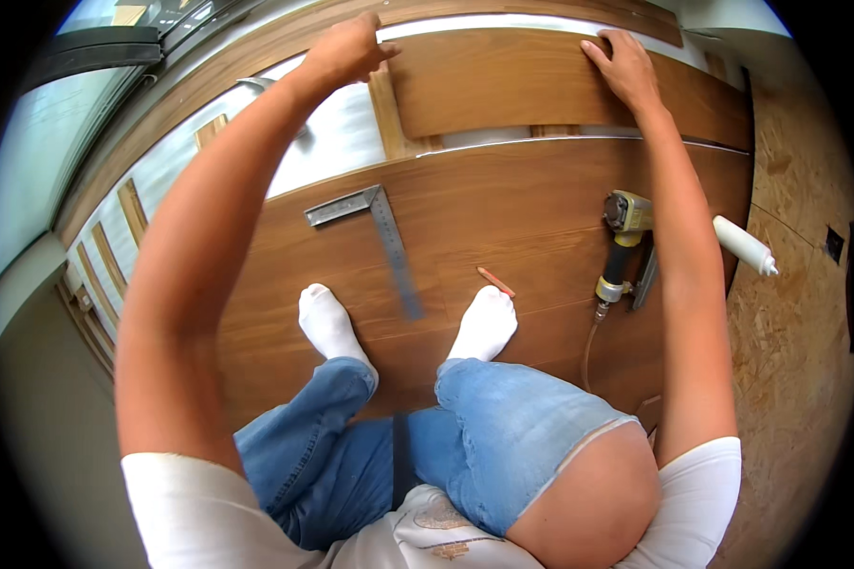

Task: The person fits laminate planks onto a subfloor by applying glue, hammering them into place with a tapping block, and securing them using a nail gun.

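Note:
A brown wooden floorboard (512,81) lies across the far side, over thin wooden strips, with a gap between it and the laid boards nearer me. My left hand (346,52) is at its left end, fingers curled against the far corner; the fingertips are partly hidden. Toward the right, my right hand (626,68) grips the board's far edge, thumb apart from the bent fingers. A metal try square (386,237) lies on the laid floor (427,204) before my feet. Near my right foot is a red carpenter's pencil (495,281).
A nail gun (624,237) with an air hose (589,356) lies beside my right forearm. A white glue bottle (745,245) is by the chipboard floor (797,313). Wooden strips (110,258) cross the white underlay at left, near a window (47,152).

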### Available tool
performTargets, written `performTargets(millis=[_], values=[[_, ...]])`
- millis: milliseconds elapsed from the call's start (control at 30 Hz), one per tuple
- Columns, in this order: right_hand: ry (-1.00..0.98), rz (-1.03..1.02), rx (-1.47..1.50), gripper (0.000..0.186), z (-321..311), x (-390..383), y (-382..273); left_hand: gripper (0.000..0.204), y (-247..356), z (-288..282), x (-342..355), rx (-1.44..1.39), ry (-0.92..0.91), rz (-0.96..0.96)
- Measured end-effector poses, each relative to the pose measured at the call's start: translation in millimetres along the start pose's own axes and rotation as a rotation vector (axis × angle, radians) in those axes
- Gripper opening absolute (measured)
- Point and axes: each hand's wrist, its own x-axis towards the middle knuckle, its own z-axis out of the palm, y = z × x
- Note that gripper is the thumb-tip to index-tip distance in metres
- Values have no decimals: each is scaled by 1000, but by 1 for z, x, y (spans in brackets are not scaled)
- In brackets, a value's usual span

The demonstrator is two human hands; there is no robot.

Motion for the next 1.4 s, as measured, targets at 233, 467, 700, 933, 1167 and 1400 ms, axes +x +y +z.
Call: performTargets(millis=[233, 467, 700, 933, 1167, 1400], values=[[44, -58, 32, 53, -1, -17, 5, 50, -10, 32, -4, -244, -70, -6], [-27, -39, 65, 55, -5, -11, 11, 31, -5, 25, -7, -464, -160, -93], [-19, -27, 108, 53, 1, -14, 4, 42, -17, 38, -15, -350, -48, -31], [-87, 59, 110, 54, -2, -16, 16, 42, -18, 42, -7, -349, -63, 90], [109, -3, 220, 50, 7, -20, -3, 77, 0, 47, -42, -499, -137, -142], [136, -5, 239, 49, 19, -30, 9, 80, -6, 73, -39, -664, -14, -139]])
